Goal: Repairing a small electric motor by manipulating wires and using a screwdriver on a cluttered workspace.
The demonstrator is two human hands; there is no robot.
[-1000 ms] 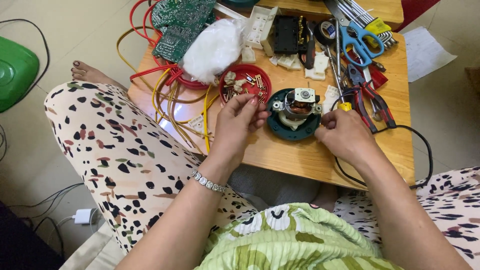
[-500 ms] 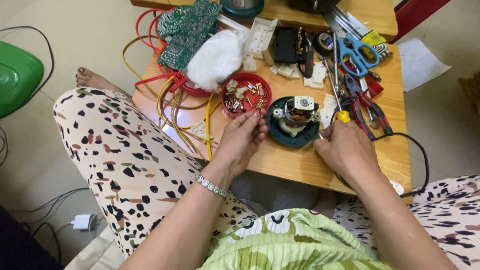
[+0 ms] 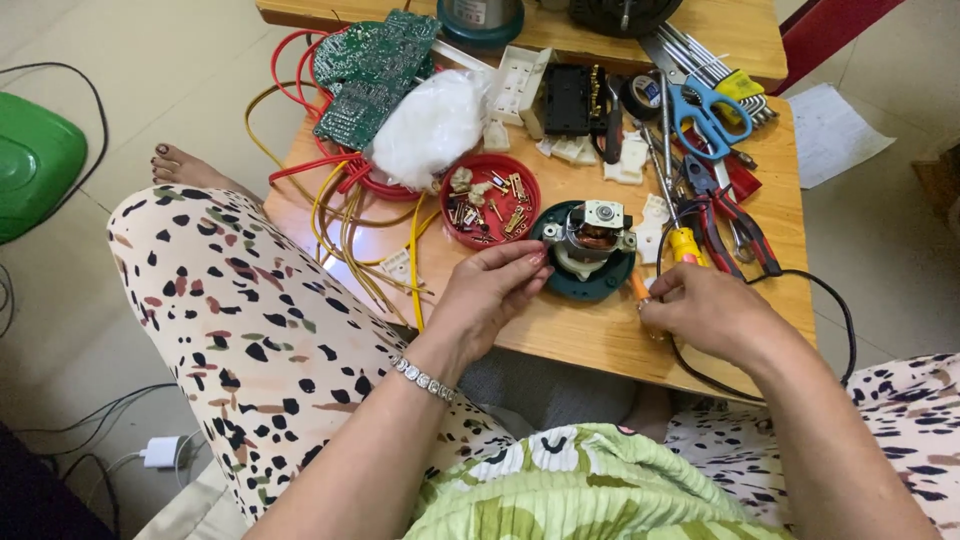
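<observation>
Small electric motor with copper windings on a round dark-green plastic base point(image 3: 588, 250) near the front edge of the low wooden table point(image 3: 600, 340). Left hand point(image 3: 487, 295) open, fingertips touching that base. Right hand point(image 3: 705, 315), right of the base, clenched on an orange-handled tool point(image 3: 640, 292). Risks, as judged: base nudged off the edge; round red lid of small screws point(image 3: 490, 200), just left of and behind the base, tipped.

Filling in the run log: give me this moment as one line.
left hand touching round teal motor base | right hand beside yellow-handled screwdriver | wooden table
</observation>
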